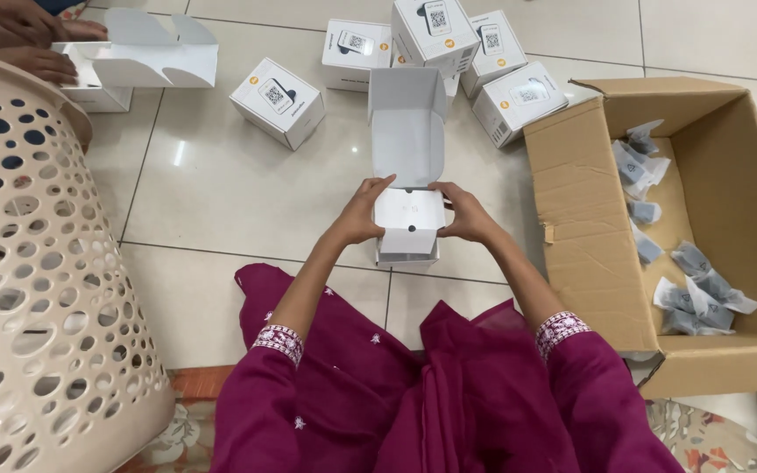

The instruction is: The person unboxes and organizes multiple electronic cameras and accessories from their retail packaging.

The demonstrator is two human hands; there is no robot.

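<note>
White cardboard forms the small open box (407, 229) at the centre of the frame, standing on the pale tiled floor (221, 193) with its lid flap raised away from the person. The left hand (363, 213) grips the box's left edge, thumb over the top rim, and the right hand (466, 215) clasps the right edge in the same way. Bare tile lies open to the left of the box, up to a perforated beige laundry basket (37, 263) along the left edge of the frame. Just above the lid flap, closed white boxes (435, 39) cluster at the upper centre, with one more (278, 101) set apart to their left. On the right, close to the right forearm, a brown carton (589, 219) holds small wrapped grey packets (694, 289). At the upper left, another person's hands (32, 39) rest on an opened white box (146, 57).
</note>
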